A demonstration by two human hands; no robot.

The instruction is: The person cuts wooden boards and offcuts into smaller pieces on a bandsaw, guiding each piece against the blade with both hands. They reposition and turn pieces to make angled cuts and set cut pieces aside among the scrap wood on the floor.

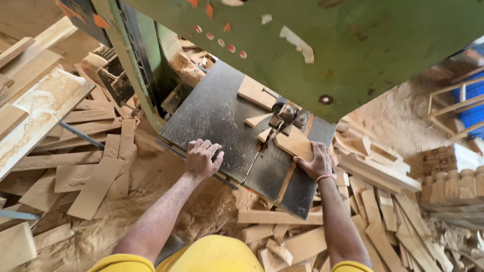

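Observation:
I look down on a band saw's dark metal table (pixel 217 113) under a big green machine housing (pixel 322 45). My left hand (pixel 202 158) rests on the table's near edge, fingers curled, holding nothing. My right hand (pixel 316 160) presses on a small flat wooden piece (pixel 295 143) lying at the blade guide (pixel 283 116). A small offcut (pixel 257 120) lies just left of the blade. Another flat wooden block (pixel 256 92) sits farther back on the table.
Sawdust (pixel 151 186) covers the floor. Planks and offcuts (pixel 91 176) are scattered on the left, and more cut strips (pixel 383 221) on the right. A long pale board (pixel 35 118) leans at far left. Turned wooden pieces (pixel 454 184) are stacked at right.

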